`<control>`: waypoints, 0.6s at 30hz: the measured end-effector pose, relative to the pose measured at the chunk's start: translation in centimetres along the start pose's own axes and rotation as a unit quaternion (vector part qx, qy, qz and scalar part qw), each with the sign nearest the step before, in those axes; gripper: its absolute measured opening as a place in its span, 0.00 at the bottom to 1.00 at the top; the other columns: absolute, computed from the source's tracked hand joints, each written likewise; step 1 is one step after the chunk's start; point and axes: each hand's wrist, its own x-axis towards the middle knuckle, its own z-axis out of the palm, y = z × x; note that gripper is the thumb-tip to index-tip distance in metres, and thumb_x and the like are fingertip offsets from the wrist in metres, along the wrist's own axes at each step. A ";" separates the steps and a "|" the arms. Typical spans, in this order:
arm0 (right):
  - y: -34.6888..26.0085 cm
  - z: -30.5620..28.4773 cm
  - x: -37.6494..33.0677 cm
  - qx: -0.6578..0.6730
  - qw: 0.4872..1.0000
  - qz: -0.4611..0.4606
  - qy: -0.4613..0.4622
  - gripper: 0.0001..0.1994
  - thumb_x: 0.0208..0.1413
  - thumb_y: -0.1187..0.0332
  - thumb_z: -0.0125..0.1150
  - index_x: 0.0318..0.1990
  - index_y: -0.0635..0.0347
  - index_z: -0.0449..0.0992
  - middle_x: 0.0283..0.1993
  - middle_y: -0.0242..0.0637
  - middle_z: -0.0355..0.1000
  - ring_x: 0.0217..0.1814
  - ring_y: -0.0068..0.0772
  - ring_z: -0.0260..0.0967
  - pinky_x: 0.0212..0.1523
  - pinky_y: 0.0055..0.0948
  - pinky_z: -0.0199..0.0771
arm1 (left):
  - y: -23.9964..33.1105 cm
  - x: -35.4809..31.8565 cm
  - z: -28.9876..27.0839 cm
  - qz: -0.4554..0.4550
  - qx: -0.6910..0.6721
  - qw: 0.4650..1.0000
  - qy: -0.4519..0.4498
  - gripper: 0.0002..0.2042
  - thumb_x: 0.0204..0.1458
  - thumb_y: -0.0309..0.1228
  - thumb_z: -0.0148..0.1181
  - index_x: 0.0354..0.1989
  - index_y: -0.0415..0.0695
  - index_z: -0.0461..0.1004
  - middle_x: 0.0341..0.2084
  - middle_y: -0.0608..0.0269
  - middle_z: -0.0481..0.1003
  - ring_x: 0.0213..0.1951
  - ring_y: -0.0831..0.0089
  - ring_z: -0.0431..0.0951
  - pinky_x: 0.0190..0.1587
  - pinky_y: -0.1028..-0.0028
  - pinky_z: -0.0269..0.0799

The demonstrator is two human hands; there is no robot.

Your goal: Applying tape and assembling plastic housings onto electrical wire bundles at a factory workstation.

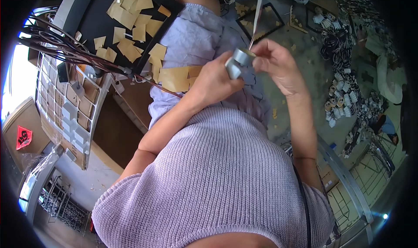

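Black worktop (99, 24), left of silver cylinder (244, 55): tan paper pieces (127, 15). Left hand (215, 77) grips cylinder; right hand (277, 66) half-curled at its rim, hold unclear. Advisable: left steady, cable (259, 6) slack.

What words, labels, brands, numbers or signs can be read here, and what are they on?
No readable text in view.
Red diamond-shaped sign on the brown panel: bears a black mark, too small and blurred to read.
Silver-grey part in the left hand: no lettering visible.
Tan slips on the black surface: no lettering discernible.
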 end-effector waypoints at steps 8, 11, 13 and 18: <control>0.8 2.1 2.5 -0.193 0.967 -0.164 0.011 0.13 0.50 0.62 0.69 0.32 0.61 0.75 0.33 0.29 0.70 0.34 0.18 0.66 0.35 0.19 0.65 | 1.1 -0.3 -1.4 -0.150 -0.308 0.922 -0.178 0.17 0.41 0.26 0.62 0.41 0.33 0.71 0.27 0.61 0.74 0.28 0.74 0.77 0.29 0.76 0.76; -1.6 1.7 1.5 -0.264 0.946 -0.142 -0.124 0.19 0.52 0.53 0.65 0.31 0.63 0.72 0.34 0.30 0.64 0.36 0.21 0.61 0.37 0.21 0.60 | 1.1 -0.8 -2.8 -0.154 -0.364 0.884 -0.250 0.22 0.40 0.29 0.63 0.44 0.30 0.70 0.27 0.59 0.74 0.27 0.74 0.78 0.28 0.78 0.77; -2.7 1.7 0.8 -0.297 0.935 -0.118 -0.154 0.18 0.51 0.54 0.65 0.33 0.63 0.73 0.36 0.32 0.64 0.39 0.23 0.62 0.41 0.23 0.61 | 1.2 -1.2 -3.3 -0.174 -0.366 0.869 -0.285 0.23 0.40 0.30 0.63 0.45 0.31 0.70 0.27 0.59 0.74 0.28 0.74 0.78 0.28 0.78 0.77; -5.0 3.6 0.0 -0.350 0.905 -0.175 -0.167 0.08 0.50 0.68 0.63 0.35 0.62 0.75 0.37 0.33 0.66 0.43 0.30 0.65 0.44 0.28 0.65 | 2.1 -1.6 -5.3 -0.169 -0.335 0.869 -0.323 0.23 0.39 0.30 0.63 0.46 0.34 0.71 0.26 0.61 0.73 0.28 0.74 0.77 0.29 0.77 0.77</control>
